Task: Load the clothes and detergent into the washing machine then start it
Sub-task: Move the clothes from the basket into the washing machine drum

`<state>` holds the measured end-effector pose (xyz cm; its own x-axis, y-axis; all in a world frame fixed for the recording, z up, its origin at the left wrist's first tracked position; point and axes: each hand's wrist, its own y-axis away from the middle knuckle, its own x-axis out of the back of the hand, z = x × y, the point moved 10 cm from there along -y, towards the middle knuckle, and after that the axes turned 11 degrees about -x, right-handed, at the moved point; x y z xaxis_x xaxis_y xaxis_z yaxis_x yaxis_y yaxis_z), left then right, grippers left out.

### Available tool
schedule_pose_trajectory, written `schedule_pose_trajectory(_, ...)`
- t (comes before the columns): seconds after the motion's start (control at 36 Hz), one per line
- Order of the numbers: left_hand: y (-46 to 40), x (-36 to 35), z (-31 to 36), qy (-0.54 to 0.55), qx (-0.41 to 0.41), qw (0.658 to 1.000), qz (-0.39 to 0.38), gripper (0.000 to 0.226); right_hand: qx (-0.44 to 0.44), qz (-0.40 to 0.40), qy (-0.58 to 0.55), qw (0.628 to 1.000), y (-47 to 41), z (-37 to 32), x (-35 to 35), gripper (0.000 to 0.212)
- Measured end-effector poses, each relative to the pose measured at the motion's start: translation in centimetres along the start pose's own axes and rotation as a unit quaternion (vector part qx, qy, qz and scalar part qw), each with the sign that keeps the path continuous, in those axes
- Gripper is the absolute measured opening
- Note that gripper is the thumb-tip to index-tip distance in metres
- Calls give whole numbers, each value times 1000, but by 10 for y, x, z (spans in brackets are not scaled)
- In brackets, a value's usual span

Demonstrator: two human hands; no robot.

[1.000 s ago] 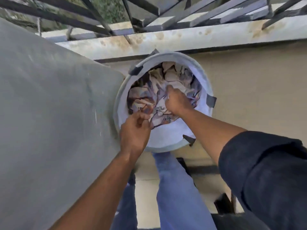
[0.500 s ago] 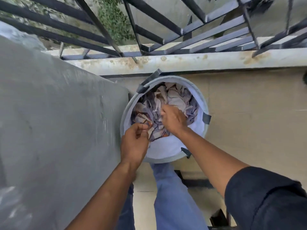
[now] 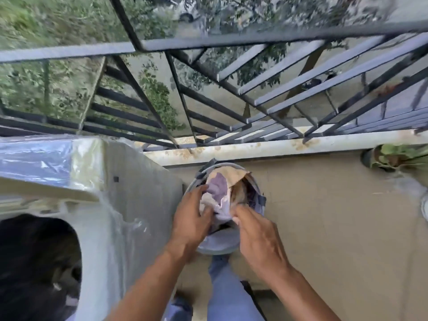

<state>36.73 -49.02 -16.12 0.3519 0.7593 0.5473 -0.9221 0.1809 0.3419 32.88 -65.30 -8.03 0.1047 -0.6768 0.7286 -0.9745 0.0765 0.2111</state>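
Note:
A round grey laundry basket (image 3: 218, 245) stands on the floor beside the washing machine (image 3: 129, 205). A bundle of patterned purple, white and tan clothes (image 3: 220, 193) is raised above the basket's mouth. My left hand (image 3: 191, 216) grips the bundle from the left. My right hand (image 3: 257, 235) grips it from the right, fingers curled into the cloth. The washing machine is wrapped in clear plastic, and its dark round drum opening (image 3: 34, 262) shows at lower left. No detergent is in view.
A dark metal railing (image 3: 208, 107) runs along a stained white ledge (image 3: 254, 147) behind the basket. A potted plant (image 3: 393, 158) sits at the right by the ledge. Tan floor (image 3: 335, 228) spreads right of the basket. My blue-trousered leg (image 3: 229, 295) is below.
Both hands have gathered the clothes and lifted them up out of the basket. The view has risen and pulled back, bringing the washing machine's drum opening into sight.

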Motion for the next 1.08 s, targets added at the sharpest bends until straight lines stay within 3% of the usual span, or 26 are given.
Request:
schedule_pose_trajectory(0.11,11,26,44,70,-1,997,-16,50,1,46,-47,998,26,-47,55,17)
schedule_pose_trajectory(0.17,15,30,64,62,-3,995,-73,54,0,60,-76,995,38,-66,74,12)
schedule_pose_trajectory(0.28,20,36,99,-47,-64,980,-181,19,14,77,-102,992,63,-90,91,22)
schedule_pose_trajectory(0.39,34,50,126,-107,-129,961,-220,11,14,91,-130,987,88,-97,91,23)
schedule_pose_trajectory(0.5,43,89,148,-85,-173,972,-132,7,26,122,-113,986,102,-104,91,19)
schedule_pose_trajectory(0.58,49,119,166,-42,-206,976,-59,26,12,141,-92,986,104,-102,89,18)
schedule_pose_trajectory(0.69,62,153,198,26,-249,968,-6,21,11,132,-56,990,104,-103,81,14)
schedule_pose_trajectory(0.78,82,167,224,75,-292,953,-24,23,-11,125,-46,991,100,-100,79,13)
schedule_pose_trajectory(0.86,103,172,245,85,-329,938,-67,18,-42,218,-77,972,99,-98,107,38)
schedule_pose_trajectory(0.92,113,174,253,71,-352,929,-86,28,-40,248,-85,964,91,-103,122,56)
schedule_pose_trajectory(1.0,126,174,262,45,-368,922,-109,27,-19,161,-88,983,67,-112,117,73)
schedule_pose_trajectory(1.08,139,176,269,28,-395,911,-119,24,-14,87,-50,995,47,-116,106,67)
